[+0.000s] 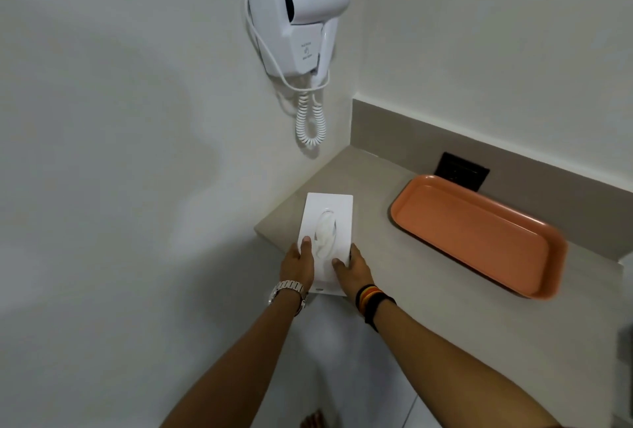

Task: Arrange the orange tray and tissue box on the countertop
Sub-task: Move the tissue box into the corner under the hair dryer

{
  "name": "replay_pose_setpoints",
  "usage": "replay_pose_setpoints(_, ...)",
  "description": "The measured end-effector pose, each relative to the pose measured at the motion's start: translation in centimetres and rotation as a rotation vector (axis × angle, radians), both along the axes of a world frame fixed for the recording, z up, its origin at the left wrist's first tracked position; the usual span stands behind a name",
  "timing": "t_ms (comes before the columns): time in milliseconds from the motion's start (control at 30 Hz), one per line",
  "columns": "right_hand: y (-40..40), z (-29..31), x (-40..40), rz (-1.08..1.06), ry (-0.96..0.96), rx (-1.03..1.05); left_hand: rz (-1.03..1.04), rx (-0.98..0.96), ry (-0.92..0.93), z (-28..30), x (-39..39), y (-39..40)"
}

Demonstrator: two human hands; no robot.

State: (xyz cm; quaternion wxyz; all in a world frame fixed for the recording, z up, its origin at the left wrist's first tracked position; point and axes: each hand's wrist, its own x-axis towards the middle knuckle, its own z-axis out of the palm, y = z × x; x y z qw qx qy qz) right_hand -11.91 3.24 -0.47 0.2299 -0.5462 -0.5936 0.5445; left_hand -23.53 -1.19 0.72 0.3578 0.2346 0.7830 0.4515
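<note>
A white tissue box [331,208] with an oval slot lies at the left end of the beige countertop [376,277], its near end hanging past the front edge. My left hand [298,265] grips its near left side, thumb on top. My right hand [352,268] grips the near right side. An orange tray [479,232] lies empty on the countertop to the right, apart from the box, angled along the back wall.
A white wall-mounted hair dryer [301,13] with a coiled cord [310,119] hangs above the counter's left end. A dark socket plate [460,171] sits behind the tray. A bare foot [313,419] shows on the floor below.
</note>
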Motion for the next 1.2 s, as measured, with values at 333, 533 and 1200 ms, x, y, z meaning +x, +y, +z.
replay_pose_setpoints(333,4.6,2.0,-1.6,-0.131,0.121,-0.050,-0.002,0.130,-0.039,2.7,-1.0,5.6)
replay_pose_setpoints(533,11.8,3.0,-4.2,-0.204,0.137,-0.026,-0.097,0.092,-0.007,2.9,-3.9,13.7)
replay_pose_setpoints(1200,16.7,-0.7,-5.8,-0.123,0.025,0.169,-0.533,0.015,0.601,-2.9,-9.0,20.6)
